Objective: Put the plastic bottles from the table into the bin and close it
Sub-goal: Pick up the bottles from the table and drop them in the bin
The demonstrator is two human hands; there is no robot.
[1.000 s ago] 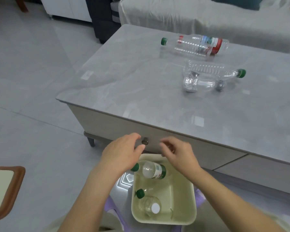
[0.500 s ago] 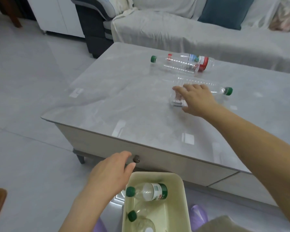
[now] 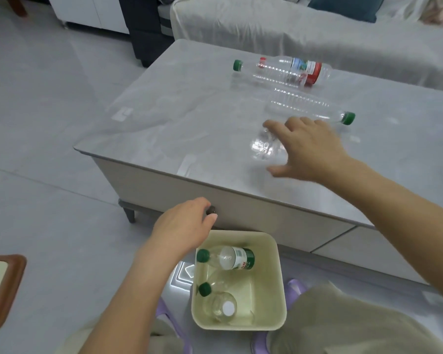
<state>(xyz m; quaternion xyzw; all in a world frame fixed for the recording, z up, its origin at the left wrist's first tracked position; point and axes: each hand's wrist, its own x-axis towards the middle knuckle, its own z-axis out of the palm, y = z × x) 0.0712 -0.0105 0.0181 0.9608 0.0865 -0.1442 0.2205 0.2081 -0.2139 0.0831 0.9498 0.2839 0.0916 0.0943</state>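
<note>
A cream bin (image 3: 279,282) stands open on the floor in front of the grey table (image 3: 179,129). Two clear bottles lie inside it, one with a green label (image 3: 232,258) and one lower down (image 3: 218,301). My right hand (image 3: 310,149) is curled over a clear bottle (image 3: 264,146) near the table's front, fingers and thumb on either side of it. My left hand (image 3: 184,228) hovers at the bin's far left rim, holding nothing. Further back lie a green-capped bottle (image 3: 304,106), a red-labelled bottle (image 3: 310,70) and another green-capped bottle (image 3: 271,74).
A drawer knob (image 3: 211,210) sits just beyond my left fingers. A covered sofa (image 3: 292,29) runs behind the table. A wooden-framed stool (image 3: 3,290) stands at the left edge. Purple slippers (image 3: 296,290) and my knees flank the bin.
My right hand went from the bin out to the table, landed on the clear bottle and now draws it toward the front edge. My left hand stayed by the bin rim.
</note>
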